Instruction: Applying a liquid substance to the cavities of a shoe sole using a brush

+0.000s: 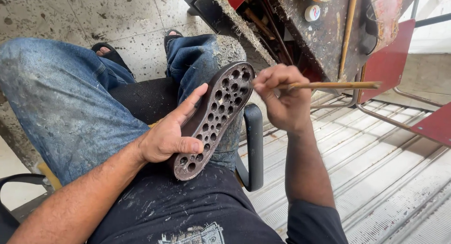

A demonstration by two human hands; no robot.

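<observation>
The left hand (169,136) lies palm-down with the forearm running in from the lower left, fingers stretched forward and together, thumb tucked across below them in a light clasp. The right hand (282,100) is raised on a forearm that rises almost straight from the lower right, wrist bent slightly, back of the hand toward the camera. Its fingers (272,77) are curled and pinched closed against the thumb, knuckles uppermost; the two hands sit near each other but apart.
</observation>
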